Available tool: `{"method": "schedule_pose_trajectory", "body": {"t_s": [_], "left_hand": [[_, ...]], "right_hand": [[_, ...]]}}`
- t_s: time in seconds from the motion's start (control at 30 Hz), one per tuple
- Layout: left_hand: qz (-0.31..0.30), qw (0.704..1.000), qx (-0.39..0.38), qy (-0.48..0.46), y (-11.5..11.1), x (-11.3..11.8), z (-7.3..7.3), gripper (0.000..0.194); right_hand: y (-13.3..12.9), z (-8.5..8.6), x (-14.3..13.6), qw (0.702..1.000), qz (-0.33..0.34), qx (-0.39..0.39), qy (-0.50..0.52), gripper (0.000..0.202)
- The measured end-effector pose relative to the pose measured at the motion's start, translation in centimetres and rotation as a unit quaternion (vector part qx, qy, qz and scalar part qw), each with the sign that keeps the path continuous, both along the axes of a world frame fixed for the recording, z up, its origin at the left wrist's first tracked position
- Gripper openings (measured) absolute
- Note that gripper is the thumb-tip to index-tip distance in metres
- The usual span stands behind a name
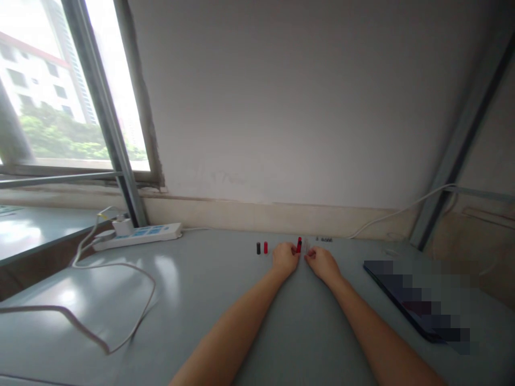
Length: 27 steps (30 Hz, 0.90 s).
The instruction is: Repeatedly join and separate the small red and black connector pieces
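Note:
My left hand (285,258) rests low over the grey tabletop, fingers closed at a small upright red-and-black cylinder (299,245). To the right of that cylinder is a pale, see-through piece (306,246), too small to make out clearly. My right hand (323,264) has its fingers pinched together beside this pale piece; what lies between the fingertips is hidden. Left of my left hand, a black cylinder (258,248) and a red cylinder (265,247) stand upright, a little apart. Several tiny dark pieces (326,239) lie in a row beyond my right hand.
A white power strip (156,232) with plugs sits at the back left, its pale cable (151,279) looping over the table (201,300). On the right lies a dark flat device (402,300), partly blurred out. Metal posts (102,102) rise at both sides before the wall.

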<state>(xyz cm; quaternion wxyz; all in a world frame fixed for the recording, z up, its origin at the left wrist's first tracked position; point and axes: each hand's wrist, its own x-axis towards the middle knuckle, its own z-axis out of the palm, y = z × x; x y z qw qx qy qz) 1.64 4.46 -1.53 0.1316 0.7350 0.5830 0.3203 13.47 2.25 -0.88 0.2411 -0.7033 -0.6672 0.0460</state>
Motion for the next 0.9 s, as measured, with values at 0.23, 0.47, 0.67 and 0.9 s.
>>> {"method": "schedule_pose_trajectory", "body": {"t_s": [0.23, 0.47, 0.67, 0.9], "left_hand": [[0.026, 1.0, 0.001, 0.015, -0.3, 0.4, 0.2, 0.014], [0.017, 0.998, 0.006, 0.067, -1.1, 0.3, 0.7, 0.018], [-0.028, 0.989, -0.022, 0.143, -3.9, -1.0, 2.2, 0.034], [0.049, 0.983, -0.041, 0.173, -6.4, -4.4, 3.2, 0.065]], "right_hand": [[0.0, 0.0, 0.0, 1.0, 0.002, 0.001, -0.001, 0.015], [0.1, -0.2, 0.1, 1.0, 0.009, 0.006, -0.002, 0.015], [0.0, 0.0, 0.1, 1.0, 0.009, 0.005, -0.004, 0.015], [-0.1, -0.1, -0.1, 1.0, 0.007, 0.004, -0.003, 0.015]]}}
